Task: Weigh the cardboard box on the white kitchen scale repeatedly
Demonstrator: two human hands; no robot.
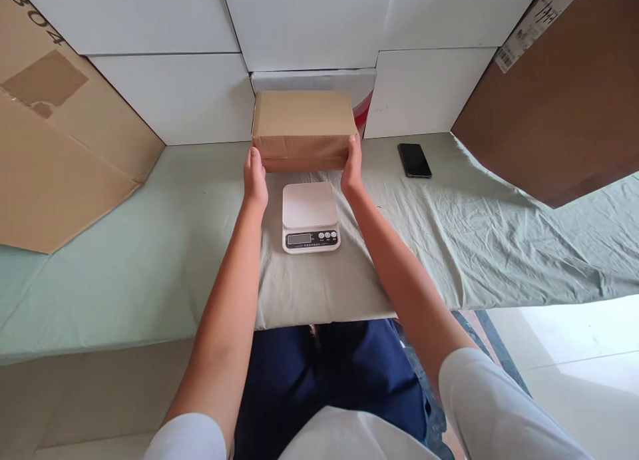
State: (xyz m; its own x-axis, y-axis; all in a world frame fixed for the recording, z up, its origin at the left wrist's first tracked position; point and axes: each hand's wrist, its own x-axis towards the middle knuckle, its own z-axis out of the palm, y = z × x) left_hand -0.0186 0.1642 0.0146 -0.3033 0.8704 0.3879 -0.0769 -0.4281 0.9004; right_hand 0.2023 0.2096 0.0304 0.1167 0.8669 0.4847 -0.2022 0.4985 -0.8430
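Table: I am sitting at it; a wrinkled pale green cloth is covering the top.

Cardboard sheets: leaning at both sides, white panels behind.

Box: plain brown carton, closed, sitting at the back of the table just behind the scale. I am pressing it between my palms at its two near corners. It is looking stiff and probably light; the smooth sides could be slipping, so the lower side edges are seeming the best hold.

Scale: white, pan bare, display toward me.

Left hand: fingers flat against the box's left side.

Right hand: fingers flat against its right side.

Phone: lying dark, well right.
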